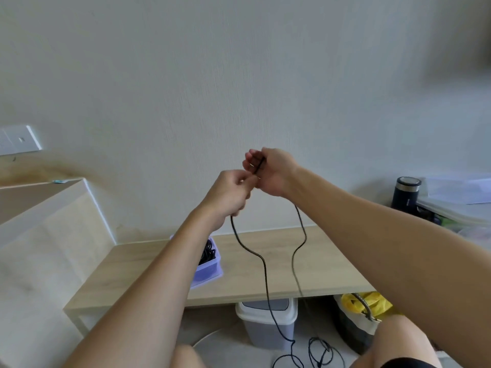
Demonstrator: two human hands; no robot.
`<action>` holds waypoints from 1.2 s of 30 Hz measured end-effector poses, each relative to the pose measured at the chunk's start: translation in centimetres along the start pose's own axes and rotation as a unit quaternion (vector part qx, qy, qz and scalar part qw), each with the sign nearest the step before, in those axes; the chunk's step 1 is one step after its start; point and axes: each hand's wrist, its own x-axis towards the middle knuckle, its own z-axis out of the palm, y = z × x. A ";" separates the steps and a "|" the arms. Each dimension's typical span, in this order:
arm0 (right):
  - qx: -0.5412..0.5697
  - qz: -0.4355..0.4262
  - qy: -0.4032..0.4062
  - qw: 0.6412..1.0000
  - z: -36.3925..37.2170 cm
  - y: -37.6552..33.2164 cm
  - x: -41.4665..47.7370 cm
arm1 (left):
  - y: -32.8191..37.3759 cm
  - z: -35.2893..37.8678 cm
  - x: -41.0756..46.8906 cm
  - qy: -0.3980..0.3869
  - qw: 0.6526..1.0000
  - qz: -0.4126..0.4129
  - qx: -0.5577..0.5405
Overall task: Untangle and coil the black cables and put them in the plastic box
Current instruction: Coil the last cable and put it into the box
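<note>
Count by kind: two hands, the left hand (228, 192) and the right hand (271, 171); one hanging black cable (265, 274); one plastic box (210, 264), its coiled cables (207, 252) uncountable; one table (332, 272); one bin (255, 328); one flask (405, 193); one yellow bag (372, 304).

Both arms are bare and stretched out forward. The left arm (148, 282) comes up from the lower left and the right arm (385, 229) comes in from the right, so the hands meet in the middle, up in the air. The left hand (229, 193) sits a bit lower, back of the hand to the camera, fingers curled in, pinching the black cable (265, 274) right by the other hand. The right hand (273, 172) is higher, its fingers (249, 159) curled round a short bit of the same cable. The hands are pretty much touching, and both wrists look fairly straight.
</note>
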 end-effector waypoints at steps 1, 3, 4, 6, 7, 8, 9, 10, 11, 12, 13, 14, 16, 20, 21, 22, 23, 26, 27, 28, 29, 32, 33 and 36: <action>0.002 -0.002 0.009 1.000 -0.1 -0.4 0.0 | -0.3 -0.5 -0.2 -0.052 0.997 -0.021 0.055; 0.003 -0.015 0.042 0.999 -1.0 -1.4 0.1 | -0.8 -1.7 -1.2 -0.172 0.969 -0.092 0.152; -0.007 -0.021 0.061 0.998 -1.5 -1.7 0.2 | -0.9 -2.1 -1.6 -0.209 0.954 -0.121 0.177; -0.037 -0.023 0.073 0.996 -1.9 -1.4 0.3 | -0.8 -2.2 -1.8 -0.224 0.956 -0.134 0.134; -0.050 -0.018 0.062 0.997 -1.8 -1.0 0.3 | -0.7 -1.8 -1.6 -0.205 0.968 -0.121 0.074; -0.064 -0.012 0.044 0.997 -1.5 -0.6 0.2 | -0.5 -1.2 -1.4 -0.172 0.980 -0.100 0.008; -0.079 -0.007 0.027 0.997 -1.1 -0.3 0.1 | -0.3 -0.6 -1.1 -0.128 0.988 -0.072 -0.041; -0.092 -0.005 0.013 0.996 -0.7 -0.1 0.1 | -0.2 -0.1 -0.9 -0.084 0.993 -0.044 -0.066; -0.102 -0.004 0.004 0.995 -0.5 -0.2 0.0 | -0.3 0.1 -0.7 -0.055 0.996 -0.021 -0.064; -0.105 -0.003 0.004 0.994 -0.4 -0.5 -0.1 | -0.4 0.0 -0.6 -0.059 0.997 -0.012 -0.039; -0.103 -0.001 0.009 0.995 -0.4 -0.8 -0.2 | -0.8 -0.5 -0.7 -0.099 0.995 -0.020 0.008; -0.098 -0.003 0.020 0.995 -0.6 -1.2 -0.2 | -0.9 -1.2 -0.9 -0.169 0.982 -0.046 0.073; -0.090 -0.018 0.051 0.994 -1.3 -1.8 -0.1 | -1.0 -2.2 -1.8 -0.297 0.930 -0.105 0.190; -0.095 -0.020 0.051 0.994 -1.3 -1.3 -0.1 | -0.9 -1.0 -2.0 -0.206 0.974 -0.089 -0.004; -0.097 -0.017 0.039 0.994 -0.9 -1.0 -0.2 | -0.7 -0.3 -1.6 -0.142 0.983 -0.063 -0.097; -0.095 -0.014 0.026 0.995 -0.6 -0.7 -0.2 | -0.4 0.3 -1.2 -0.080 0.985 -0.033 -0.153; -0.092 -0.013 0.016 0.996 -0.3 -0.5 -0.2 | -0.1 0.8 -0.8 -0.030 0.986 -0.005 -0.165; -0.106 -0.011 0.014 0.994 -0.1 -1.1 -0.4 | -0.5 0.3 -0.3 -0.046 0.998 0.010 -0.038; -0.110 -0.014 0.022 0.994 -0.4 -1.4 -0.4 | -0.8 -0.4 -0.6 -0.109 0.993 -0.013 0.045; -0.110 -0.020 0.032 0.993 -0.7 -1.6 -0.4 | -0.9 -1.1 -0.9 -0.174 0.976 -0.044 0.123; -0.107 -0.024 0.041 0.993 -1.0 -1.8 -0.4 | -1.1 -1.6 -1.2 -0.216 0.958 -0.071 0.176; -0.111 -0.027 0.039 0.993 -1.1 -1.5 -0.6 | -1.0 -1.6 -1.5 -0.199 0.970 -0.072 0.116; -0.111 -0.025 0.031 0.993 -0.8 -1.3 -0.6 | -0.9 -1.1 -1.5 -0.168 0.984 -0.054 0.038; -0.114 -0.023 0.014 0.993 0.1 -1.1 -0.6 | 0.0 0.5 -1.1 -0.060 0.990 -0.003 -0.128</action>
